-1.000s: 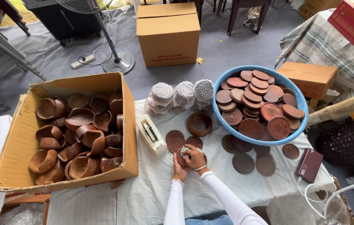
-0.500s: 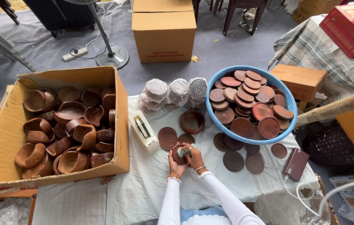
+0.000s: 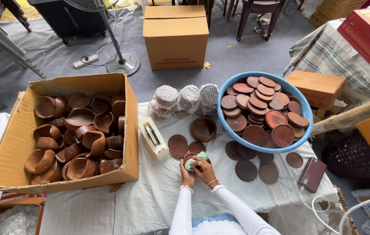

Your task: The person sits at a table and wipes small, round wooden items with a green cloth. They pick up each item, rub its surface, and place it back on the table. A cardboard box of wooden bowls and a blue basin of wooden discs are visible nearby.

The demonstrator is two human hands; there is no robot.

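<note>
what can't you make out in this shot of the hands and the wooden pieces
- Head view: the wooden piece under the green cloth is mostly covered by both hands, left hand and right hand; its shape is unclear.
- Lower bowls in the cardboard box are buried under others.
- Discs deep in the blue basin are hidden by upper ones.

My two arms come up from the bottom edge in white sleeves, angled inward so the wrists meet near the middle. My left hand [image 3: 187, 175] is cupped, fingers curled upward. My right hand [image 3: 204, 170] lies just beside it, touching, its fingers bent and pressing down. A bangle circles each wrist.
</note>
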